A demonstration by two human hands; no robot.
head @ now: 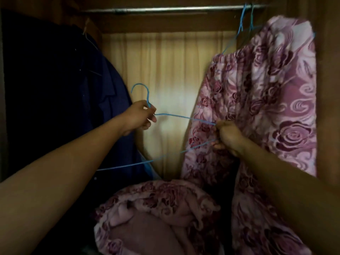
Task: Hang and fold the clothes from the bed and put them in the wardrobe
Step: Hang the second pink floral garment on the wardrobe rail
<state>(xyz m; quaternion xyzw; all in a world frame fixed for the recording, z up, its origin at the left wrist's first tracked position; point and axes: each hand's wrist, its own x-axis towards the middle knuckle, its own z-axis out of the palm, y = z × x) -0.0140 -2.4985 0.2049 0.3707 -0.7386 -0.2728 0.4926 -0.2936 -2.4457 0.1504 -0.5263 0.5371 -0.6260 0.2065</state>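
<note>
A: Surroundings first?

B: Inside the wardrobe [328, 111]. Metal rail [165, 9] across the top of the frame. Navy garments [103, 92] hang at left, a pleated cream curtain [174, 70] covers the back. Upper right, two blue hangers [243, 21] hooked on the rail.

A: Anything in the way?

B: A bundled floral cloth [156, 208] is heaped at bottom centre, under both forearms.

A: The task's piece?

B: A floral garment [276, 89], pink with dark rose print, hangs at right, gathered at its top edge and falling to the lower right corner.

A: Hands?

B: Left hand [139, 116] is curled round the neck of a blue wire hanger [176, 116], centre frame, hook upright and off the rail. Right hand [228, 137] is closed on the hanger's right end, pressed against the floral garment. Cannot tell whether it also pinches cloth.
</note>
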